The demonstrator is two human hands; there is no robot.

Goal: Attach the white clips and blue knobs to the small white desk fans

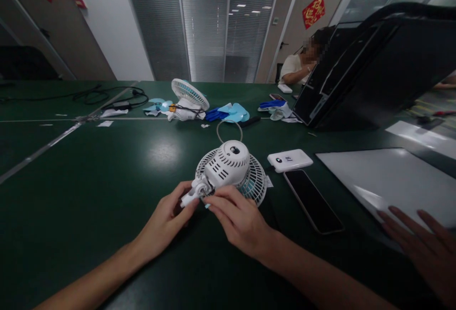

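A white fan (228, 163) lies grille down on the dark green table (107, 196), its motor housing facing up. My left hand (171, 212) is closed around the white clip or bracket (200, 188) at the near left end of the fan. Beside it, my right hand (240, 215) pinches at the joint between bracket and housing. A small light blue tip (207, 206) shows at its fingertips; what it belongs to is hidden. Under the housing, part of the round grille (258, 182) sticks out.
Right of the fan lie a white power bank (290, 159), a phone (313, 201) and a white board (392, 182) with another person's hand (423, 239). Farther back are a second fan (188, 101), gloves (276, 109), cables (99, 94), a large black case (377, 68) and a seated person (294, 69).
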